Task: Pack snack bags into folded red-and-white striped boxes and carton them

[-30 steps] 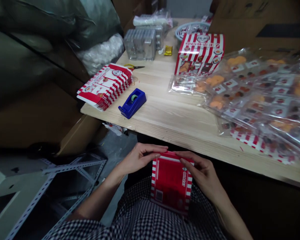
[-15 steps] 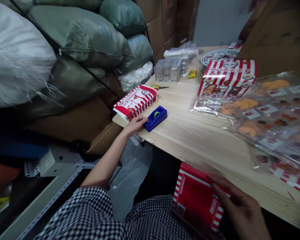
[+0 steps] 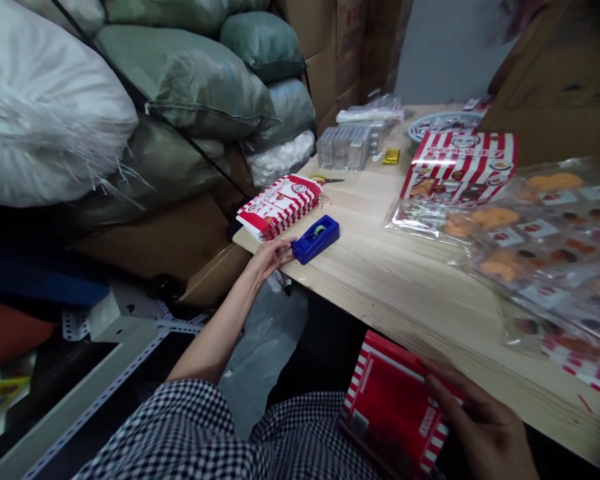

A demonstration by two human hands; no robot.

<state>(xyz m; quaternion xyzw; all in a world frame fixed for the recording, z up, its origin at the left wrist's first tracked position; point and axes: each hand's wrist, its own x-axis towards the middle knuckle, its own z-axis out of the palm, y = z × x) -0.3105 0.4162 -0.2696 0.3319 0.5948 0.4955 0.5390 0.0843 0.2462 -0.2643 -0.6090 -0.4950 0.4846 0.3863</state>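
Note:
A blue tape dispenser (image 3: 320, 241) with a pale green core stands near the table's front edge. At its cutter end are the bent fingers of my left hand (image 3: 274, 256), drawn together; whatever is between them is too small to make out. Low in the view, my right hand (image 3: 485, 413) grips a red box with white-striped edges (image 3: 395, 407) by its right side, in front of my lap. Behind my left hand lies a stack of flat red-and-white striped cartons (image 3: 283, 203).
Scissors (image 3: 330, 179) with yellow handles lie behind the stack. Clear plastic cases (image 3: 344, 147), a yellow packet (image 3: 391, 156) and a basin (image 3: 443, 120) are further back. At right are a striped box (image 3: 463, 167) and plastic-wrapped packs (image 3: 545, 230). Large sacks (image 3: 190, 77) pile up left.
My left hand has turned slightly and its fingers have drawn back a little from the dispenser's cutter end. The right hand keeps its hold on the box. The camera view has shifted slightly.

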